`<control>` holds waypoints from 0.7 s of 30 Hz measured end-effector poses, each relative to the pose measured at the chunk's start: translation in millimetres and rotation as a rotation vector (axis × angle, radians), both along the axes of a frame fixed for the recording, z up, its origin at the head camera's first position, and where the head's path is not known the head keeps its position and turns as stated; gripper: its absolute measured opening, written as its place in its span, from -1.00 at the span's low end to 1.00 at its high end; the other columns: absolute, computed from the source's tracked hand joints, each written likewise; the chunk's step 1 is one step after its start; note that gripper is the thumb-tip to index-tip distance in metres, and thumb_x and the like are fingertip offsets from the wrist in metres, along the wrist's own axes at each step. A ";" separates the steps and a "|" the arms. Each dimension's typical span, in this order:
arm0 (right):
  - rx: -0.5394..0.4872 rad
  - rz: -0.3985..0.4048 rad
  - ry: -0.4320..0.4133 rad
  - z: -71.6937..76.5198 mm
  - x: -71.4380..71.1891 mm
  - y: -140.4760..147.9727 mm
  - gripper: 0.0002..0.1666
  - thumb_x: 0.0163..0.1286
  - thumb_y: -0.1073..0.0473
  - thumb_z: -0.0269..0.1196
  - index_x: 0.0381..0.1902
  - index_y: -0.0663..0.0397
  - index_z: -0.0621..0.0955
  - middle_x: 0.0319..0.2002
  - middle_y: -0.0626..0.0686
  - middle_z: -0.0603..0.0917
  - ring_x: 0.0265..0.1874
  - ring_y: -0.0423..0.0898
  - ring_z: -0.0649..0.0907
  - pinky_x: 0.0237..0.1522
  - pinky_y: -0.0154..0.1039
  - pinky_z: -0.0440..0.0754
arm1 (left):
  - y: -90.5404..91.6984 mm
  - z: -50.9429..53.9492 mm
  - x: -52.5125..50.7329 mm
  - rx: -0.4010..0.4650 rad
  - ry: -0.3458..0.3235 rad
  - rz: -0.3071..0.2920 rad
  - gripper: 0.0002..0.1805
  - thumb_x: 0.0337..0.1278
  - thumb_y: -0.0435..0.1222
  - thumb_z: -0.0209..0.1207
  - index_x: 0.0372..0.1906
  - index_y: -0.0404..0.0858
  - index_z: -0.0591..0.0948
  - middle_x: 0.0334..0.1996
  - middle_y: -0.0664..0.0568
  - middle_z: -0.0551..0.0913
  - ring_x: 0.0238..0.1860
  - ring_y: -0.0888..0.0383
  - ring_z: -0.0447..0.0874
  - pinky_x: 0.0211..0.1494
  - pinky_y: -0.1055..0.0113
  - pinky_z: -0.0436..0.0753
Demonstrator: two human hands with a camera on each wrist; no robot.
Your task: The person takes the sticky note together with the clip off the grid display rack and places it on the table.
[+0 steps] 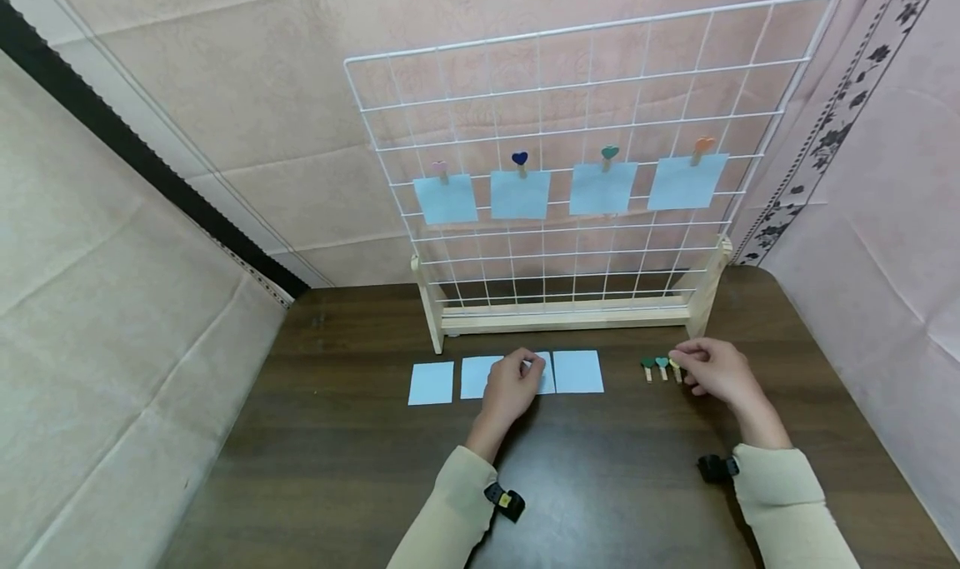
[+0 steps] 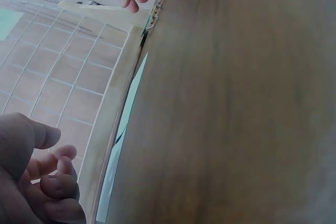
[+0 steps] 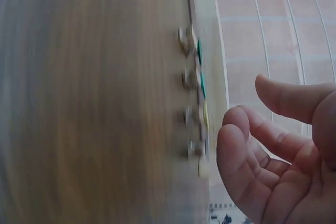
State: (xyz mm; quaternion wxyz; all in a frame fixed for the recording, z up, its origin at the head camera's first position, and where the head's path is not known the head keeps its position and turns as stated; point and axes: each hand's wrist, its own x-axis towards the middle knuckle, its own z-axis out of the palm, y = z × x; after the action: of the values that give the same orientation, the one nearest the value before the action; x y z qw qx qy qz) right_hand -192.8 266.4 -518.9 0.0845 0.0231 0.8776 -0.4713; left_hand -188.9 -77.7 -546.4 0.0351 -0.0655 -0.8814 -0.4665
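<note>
On the table, several light-blue square paper cards (image 1: 577, 371) lie in a row in front of the rack. My left hand (image 1: 513, 386) is over the middle of this row and partly covers two cards. Its fingers are loosely bent, with a gap to the thumb in the left wrist view and nothing held. Beside small wooden clothespins with green (image 1: 648, 369), teal (image 1: 662, 364) and yellow (image 1: 675, 366) tops hovers my right hand (image 1: 716, 371). The right wrist view shows a pale-topped clothespin (image 3: 203, 167) too, and right thumb and fingers apart, gripping nothing.
A white wire grid (image 1: 570, 248) stands upright in a wooden base (image 1: 562, 317) at the table's back. Four-sided blue cards (image 1: 521, 196) hang on it from clothespins with pink, dark-blue, green and orange tops. Fabric walls (image 1: 142, 302) enclose the table.
</note>
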 end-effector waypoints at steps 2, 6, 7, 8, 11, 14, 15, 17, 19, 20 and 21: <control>-0.007 0.015 0.009 0.7 0.1 -8.8 -0.44 0.66 0.03 0.19 0.24 0.50 0.57 -0.16 0.29 0.73 -0.36 0.00 0.73 -0.39 -0.15 0.76 | -2.1 -1.1 1.1 0.026 0.013 0.017 -0.77 0.56 -0.16 0.17 -0.06 -0.18 0.76 -0.66 0.17 0.43 -0.68 0.26 0.30 -0.55 0.36 0.36; -0.015 0.033 0.049 -0.3 0.7 -31.2 -0.50 0.64 0.04 0.21 0.18 0.44 0.61 -0.21 0.27 0.72 -0.38 0.02 0.72 -0.40 -0.16 0.75 | -7.2 -3.1 1.1 0.064 0.066 0.043 -0.78 0.54 -0.16 0.20 -0.06 -0.19 0.76 -0.53 0.13 0.51 -0.60 0.27 0.36 -0.45 0.34 0.43; -0.014 0.039 0.060 -0.5 0.7 -37.6 -0.52 0.64 0.04 0.22 0.17 0.42 0.63 -0.21 0.26 0.72 -0.39 0.02 0.72 -0.40 -0.16 0.74 | -8.8 -3.6 0.7 0.069 0.080 0.054 -0.78 0.53 -0.16 0.21 -0.05 -0.19 0.77 -0.49 0.13 0.53 -0.58 0.28 0.37 -0.42 0.34 0.44; -0.014 0.044 0.070 -0.7 0.9 -44.4 -0.54 0.63 0.05 0.23 0.15 0.40 0.64 -0.21 0.26 0.72 -0.39 0.02 0.72 -0.40 -0.16 0.74 | -10.4 -4.2 0.2 0.080 0.094 0.064 -0.79 0.52 -0.18 0.22 -0.05 -0.20 0.77 -0.46 0.12 0.54 -0.56 0.28 0.38 -0.41 0.34 0.45; -0.015 0.057 0.101 0.1 0.6 -64.2 -0.58 0.61 0.05 0.25 0.12 0.34 0.67 -0.19 0.27 0.73 -0.42 0.03 0.72 -0.40 -0.15 0.72 | -15.8 -6.1 -0.6 0.116 0.119 0.100 -0.77 0.51 -0.21 0.23 -0.01 -0.27 0.76 -0.40 0.08 0.56 -0.50 0.27 0.41 -0.38 0.35 0.46; -0.028 0.070 0.135 3.7 -1.3 -82.2 -0.61 0.61 0.06 0.26 0.10 0.30 0.68 -0.17 0.28 0.74 -0.43 0.04 0.73 -0.41 -0.15 0.71 | -21.4 -5.8 -1.4 0.167 0.136 0.130 -0.75 0.51 -0.23 0.23 0.01 -0.33 0.74 -0.33 0.05 0.60 -0.49 0.24 0.45 -0.38 0.37 0.49; -0.035 0.077 0.146 5.3 -2.2 -88.2 -0.63 0.61 0.07 0.26 0.09 0.29 0.69 -0.18 0.28 0.75 -0.43 0.06 0.73 -0.42 -0.15 0.70 | -23.4 -5.2 -1.6 0.179 0.143 0.140 -0.74 0.51 -0.23 0.23 0.01 -0.34 0.73 -0.31 0.04 0.61 -0.47 0.23 0.48 -0.37 0.37 0.50; -0.043 0.101 0.172 8.8 -4.1 -100.4 -0.66 0.61 0.08 0.26 0.08 0.27 0.70 -0.18 0.28 0.75 -0.44 0.08 0.72 -0.43 -0.15 0.69 | -27.2 -4.3 -2.3 0.196 0.156 0.157 -0.74 0.51 -0.23 0.22 0.01 -0.35 0.73 -0.27 0.02 0.64 -0.44 0.20 0.53 -0.35 0.35 0.53; -0.043 0.130 0.203 11.2 -6.9 -112.8 -0.68 0.60 0.10 0.26 0.06 0.25 0.71 -0.19 0.24 0.75 -0.43 0.07 0.71 -0.43 -0.16 0.67 | -31.1 -4.8 -3.3 0.208 0.173 0.173 -0.76 0.52 -0.25 0.22 0.00 -0.36 0.72 -0.24 -0.01 0.66 -0.38 0.18 0.56 -0.31 0.34 0.55; -0.047 0.146 0.213 12.4 -8.3 -118.8 -0.69 0.60 0.10 0.26 0.06 0.25 0.71 -0.19 0.24 0.75 -0.43 0.08 0.71 -0.43 -0.16 0.67 | -32.9 -4.9 -3.6 0.211 0.181 0.182 -0.77 0.52 -0.25 0.22 -0.01 -0.36 0.72 -0.24 -0.01 0.66 -0.37 0.19 0.56 -0.30 0.34 0.56; -0.050 0.163 0.223 13.7 -9.6 -124.7 -0.69 0.60 0.11 0.26 0.06 0.25 0.71 -0.19 0.23 0.75 -0.42 0.08 0.71 -0.44 -0.16 0.66 | -34.4 -5.1 -4.2 0.214 0.188 0.188 -0.77 0.52 -0.27 0.22 -0.02 -0.37 0.72 -0.25 -0.02 0.66 -0.40 0.19 0.55 -0.33 0.33 0.55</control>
State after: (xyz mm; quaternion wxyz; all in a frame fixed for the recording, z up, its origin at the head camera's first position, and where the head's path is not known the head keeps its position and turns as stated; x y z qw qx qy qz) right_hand -202.4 141.7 -505.2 0.0249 -0.1031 0.8684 -0.4844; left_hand -193.2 -112.2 -551.5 0.1677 -0.0222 -0.8218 -0.5441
